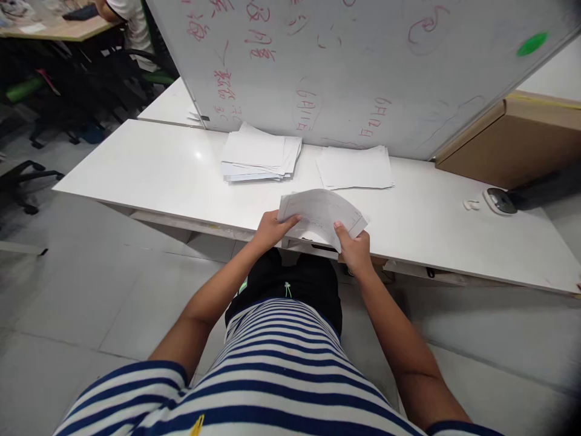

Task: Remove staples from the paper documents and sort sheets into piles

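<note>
Between my two hands a few sheets of paper [320,209] bow upward, with faint print on the side facing me. My left hand [273,230] pinches their left edge, thumb on top. At the right edge my right hand [355,247] grips the same sheets, its thumb also on top. They are held just over the front edge of a white desk [149,163]. Behind them lies a thick, uneven paper stack [256,151] on the left. A thinner paper stack [356,168] lies to its right.
A whiteboard [336,79] with red writing stands along the desk's back. On the right are a cardboard box [508,142], a dark and silver rounded device [500,201] and a small white object [471,205]. A person [136,30] sits at another table, back left.
</note>
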Tool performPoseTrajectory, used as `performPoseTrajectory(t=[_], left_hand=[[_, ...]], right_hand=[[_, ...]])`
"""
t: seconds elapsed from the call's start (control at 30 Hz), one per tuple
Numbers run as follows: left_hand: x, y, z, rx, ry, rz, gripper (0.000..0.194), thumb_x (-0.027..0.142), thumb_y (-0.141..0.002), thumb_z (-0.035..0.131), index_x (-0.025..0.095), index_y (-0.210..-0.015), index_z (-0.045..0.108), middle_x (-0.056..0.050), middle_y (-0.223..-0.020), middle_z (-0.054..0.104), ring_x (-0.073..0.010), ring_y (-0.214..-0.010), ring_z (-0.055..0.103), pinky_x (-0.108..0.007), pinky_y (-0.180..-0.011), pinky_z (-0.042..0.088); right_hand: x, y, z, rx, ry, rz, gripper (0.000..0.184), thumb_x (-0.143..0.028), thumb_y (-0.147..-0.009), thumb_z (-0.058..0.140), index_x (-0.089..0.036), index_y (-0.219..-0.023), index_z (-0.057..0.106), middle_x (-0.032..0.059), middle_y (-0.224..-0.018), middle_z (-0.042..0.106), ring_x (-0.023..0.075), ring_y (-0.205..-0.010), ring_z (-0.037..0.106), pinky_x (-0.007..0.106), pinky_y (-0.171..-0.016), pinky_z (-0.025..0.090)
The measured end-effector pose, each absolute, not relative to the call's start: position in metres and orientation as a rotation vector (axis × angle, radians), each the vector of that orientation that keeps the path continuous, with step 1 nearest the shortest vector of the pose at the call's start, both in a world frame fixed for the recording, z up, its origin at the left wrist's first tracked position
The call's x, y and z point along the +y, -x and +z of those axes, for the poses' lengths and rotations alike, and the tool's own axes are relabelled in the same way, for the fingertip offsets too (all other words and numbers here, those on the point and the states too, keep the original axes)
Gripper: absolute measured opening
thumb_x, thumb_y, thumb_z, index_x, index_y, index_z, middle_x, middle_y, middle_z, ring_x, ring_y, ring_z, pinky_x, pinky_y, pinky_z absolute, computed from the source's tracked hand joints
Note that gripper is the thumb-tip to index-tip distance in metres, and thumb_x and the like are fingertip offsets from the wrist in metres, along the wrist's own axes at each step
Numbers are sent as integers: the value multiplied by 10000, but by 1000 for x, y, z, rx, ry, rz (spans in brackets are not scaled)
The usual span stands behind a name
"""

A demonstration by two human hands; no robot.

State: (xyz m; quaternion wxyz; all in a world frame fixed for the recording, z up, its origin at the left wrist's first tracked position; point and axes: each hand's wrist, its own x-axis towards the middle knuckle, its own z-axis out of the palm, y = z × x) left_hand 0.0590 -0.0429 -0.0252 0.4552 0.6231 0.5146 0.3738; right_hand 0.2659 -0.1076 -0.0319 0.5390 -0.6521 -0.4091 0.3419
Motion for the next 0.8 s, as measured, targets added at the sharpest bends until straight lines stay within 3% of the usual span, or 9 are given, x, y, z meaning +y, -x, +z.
performPoseTrajectory(t=[0.13,0.33,0.47,0.53,0.6,0.7,0.8], left_hand=[[-42,-60,-31,1295,-1635,882,377,539,-831,610,181,-871,722,-35,-853,735,-243,-829,683,-326,-706,535],[-52,-68,-19,1159,-1809,606,437,585,-848,566,180,-930,709,-47,-898,732,-243,-861,680,-313,-731,523],[-48,-80,-2,1061,-1979,434,548,616,-951,328,200,-1053,670,-51,-906,724,-218,-809,674,-319,-719,515],[-36,-88,1,1113,-2102,536,548,553,-996,225,213,-1193,608,-62,-1046,712,-218,-923,667,-334,-801,511],[-19,-98,-2,1204,-2311,612,513,493,-1011,224,209,-1268,564,-90,-1220,656,-248,-1119,606,-385,-938,469],[3,-113,-15,1245,-2645,531,489,447,-1005,288,189,-1359,506,-118,-1478,461,-300,-1377,389,-473,-1109,317],[16,-120,-31,1227,-2721,380,533,429,-1014,244,189,-1468,384,-85,-1583,301,-274,-1466,241,-471,-1175,221]], right_hand=[[-110,-262,-37,-984,1582,834,494,-557,-793,635,-109,-989,700,137,-1021,739,287,-1042,662,409,-933,507],[-137,-296,-42,-1053,1819,687,453,-550,-790,635,-124,-921,712,156,-1004,741,323,-1056,662,421,-961,495],[-173,-344,-45,-925,1963,802,460,-530,-713,726,-129,-936,712,152,-1010,742,328,-1012,677,428,-916,529],[-185,-361,-49,-730,1939,878,466,-498,-677,767,-133,-960,704,143,-1023,742,302,-951,697,399,-850,566],[-190,-370,-54,-567,1875,901,452,-438,-650,795,-134,-970,697,136,-1036,741,276,-915,707,369,-805,584],[-184,-369,-57,-455,1819,937,431,-348,-630,807,-127,-982,691,123,-1000,747,254,-862,718,346,-759,596],[-170,-360,-55,-475,1812,1021,400,-328,-656,794,-123,-982,687,113,-926,754,242,-800,724,319,-684,599]])
